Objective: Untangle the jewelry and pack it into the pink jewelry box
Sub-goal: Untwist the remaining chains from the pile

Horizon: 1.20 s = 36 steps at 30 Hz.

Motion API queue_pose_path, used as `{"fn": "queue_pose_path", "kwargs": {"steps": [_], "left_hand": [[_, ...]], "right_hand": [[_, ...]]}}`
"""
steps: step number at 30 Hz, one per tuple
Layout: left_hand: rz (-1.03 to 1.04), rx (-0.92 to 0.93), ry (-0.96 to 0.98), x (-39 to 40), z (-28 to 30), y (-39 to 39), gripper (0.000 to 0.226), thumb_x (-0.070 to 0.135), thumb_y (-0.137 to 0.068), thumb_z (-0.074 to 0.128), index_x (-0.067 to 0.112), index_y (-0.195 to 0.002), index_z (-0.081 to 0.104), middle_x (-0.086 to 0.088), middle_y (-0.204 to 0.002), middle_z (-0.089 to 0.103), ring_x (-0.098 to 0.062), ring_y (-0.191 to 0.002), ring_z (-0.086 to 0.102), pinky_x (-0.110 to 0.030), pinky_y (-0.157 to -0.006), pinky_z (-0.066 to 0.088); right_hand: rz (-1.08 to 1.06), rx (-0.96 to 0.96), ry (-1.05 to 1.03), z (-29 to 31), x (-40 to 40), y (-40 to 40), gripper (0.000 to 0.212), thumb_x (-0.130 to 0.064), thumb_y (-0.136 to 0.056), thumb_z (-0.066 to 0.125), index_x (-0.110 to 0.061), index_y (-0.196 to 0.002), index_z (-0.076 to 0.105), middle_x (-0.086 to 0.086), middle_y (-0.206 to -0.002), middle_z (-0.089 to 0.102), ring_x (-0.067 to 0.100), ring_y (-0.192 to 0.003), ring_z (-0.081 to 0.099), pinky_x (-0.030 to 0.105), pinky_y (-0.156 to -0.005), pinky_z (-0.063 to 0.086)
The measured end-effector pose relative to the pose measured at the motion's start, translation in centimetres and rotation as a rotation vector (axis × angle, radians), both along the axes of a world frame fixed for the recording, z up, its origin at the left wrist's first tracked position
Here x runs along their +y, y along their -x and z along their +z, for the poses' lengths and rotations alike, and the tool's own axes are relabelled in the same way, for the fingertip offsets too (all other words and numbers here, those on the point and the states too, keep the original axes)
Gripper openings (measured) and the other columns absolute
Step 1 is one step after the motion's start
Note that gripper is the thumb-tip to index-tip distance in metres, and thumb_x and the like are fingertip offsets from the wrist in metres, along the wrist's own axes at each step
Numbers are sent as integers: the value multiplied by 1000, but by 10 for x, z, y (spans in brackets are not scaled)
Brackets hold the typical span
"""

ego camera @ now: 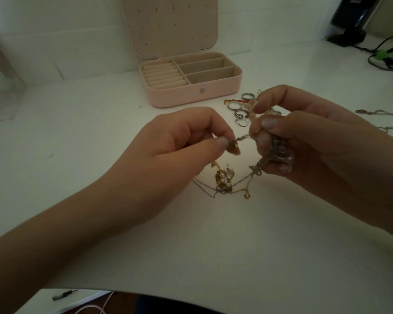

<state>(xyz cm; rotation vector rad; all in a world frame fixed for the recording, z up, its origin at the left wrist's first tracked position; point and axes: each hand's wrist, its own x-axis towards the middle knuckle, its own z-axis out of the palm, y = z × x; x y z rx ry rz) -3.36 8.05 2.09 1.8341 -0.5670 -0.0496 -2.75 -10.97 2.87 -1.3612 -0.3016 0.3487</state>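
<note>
Tangled jewelry (262, 159) hangs between both hands above the white table (100, 177), its gold and pearl end (224, 180) trailing onto the surface at 6 o'clock. Left hand (191, 141) pinches a chain strand; right hand (304, 137) grips the knotted clump. Loose rings (241, 109) lie at 12 o'clock, just beside the open pink jewelry box (191, 96). Cables (388, 55) sit at 2 o'clock.

We count one pink jewelry box (186, 96), lid up, with three long compartments and one ring-roll section. Four or five rings (242, 109) lie in a cluster; overlap blurs the number. One chain tangle (266, 155), strands uncountable. Two hands: left hand (186, 137), right hand (304, 137).
</note>
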Motion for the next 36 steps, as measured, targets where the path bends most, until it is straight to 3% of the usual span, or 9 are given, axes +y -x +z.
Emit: {"fn": "queue_pose_path", "kwargs": {"steps": [3, 5, 10, 12, 15, 19, 24, 30, 36], "left_hand": [[-19, 7, 9, -1, 0, 0, 20, 17, -81, 51, 24, -72, 68, 15, -53, 53, -1, -54, 43, -9, -53, 36], [-39, 26, 17, -1, 1, 0, 19, 14, -81, 50, 22, -74, 66, 20, -54, 55, 1, -54, 44, -5, -53, 35], [-19, 9, 12, -1, -1, 1, 14, 22, -81, 56, 24, -74, 68, -6, -58, 51, -8, -53, 40, -11, -53, 34], [10, -53, -37, 0, -3, 1, 10, 24, -83, 58, 24, -78, 66, 2, -55, 47, -19, -52, 39, -16, -51, 34], [44, -173, -119, 1, -4, 2, 5, 21, -88, 56, 23, -87, 60, 9, -55, 47, -6, -48, 40, -11, -51, 33], [88, -256, -176, 2, -4, 3, 8, 18, -89, 53, 24, -84, 56, 7, -59, 53, -6, -54, 46, -10, -55, 35], [134, -346, -252, 2, -4, 5, 11, 17, -92, 49, 22, -84, 53, 1, -60, 55, -17, -55, 52, -22, -51, 40], [150, -442, -359, 2, -5, 6, 9, 16, -96, 48, 19, -87, 48, 5, -55, 60, -1, -56, 57, -5, -52, 37], [128, -421, -392, 1, -7, 5, 10, 18, -97, 46, 24, -89, 45, 16, -68, 68, 8, -63, 59, -2, -57, 38]], "right_hand": [[-5, -1, 7, 0, 0, 0, 22, -7, -74, 53, -24, -72, 68, 0, -62, 57, 9, -55, 44, 19, -44, 37], [-2, 0, 9, 0, -1, 0, 22, -8, -75, 53, -24, -72, 68, 0, -62, 57, 9, -55, 44, 19, -45, 36], [0, -24, 69, 0, -1, 1, 21, -11, -76, 53, -25, -73, 68, -2, -61, 55, 7, -54, 46, 19, -45, 39], [13, -21, 68, 0, 0, 1, 19, -11, -77, 52, -24, -75, 67, -2, -59, 54, 7, -52, 44, 19, -44, 38], [29, -34, 81, 0, 0, 2, 17, -14, -80, 55, -24, -77, 68, -3, -58, 51, 8, -51, 39, 18, -45, 37], [13, -99, 132, 2, -2, 2, 9, -25, -73, 66, -27, -80, 72, -2, -58, 52, 6, -52, 47, 17, -47, 41], [-7, -254, 312, 5, -3, 1, 21, -32, -72, 71, -22, -89, 73, -2, -56, 58, 3, -54, 52, 17, -48, 42], [-43, -435, 546, 7, 2, 4, 25, -38, -68, 61, -28, -87, 74, -12, -60, 67, -3, -54, 60, 4, -52, 41], [-89, -477, 610, 5, 2, 3, 17, -38, -68, 60, -28, -76, 72, -17, -59, 66, -5, -54, 60, 2, -52, 40]]}}
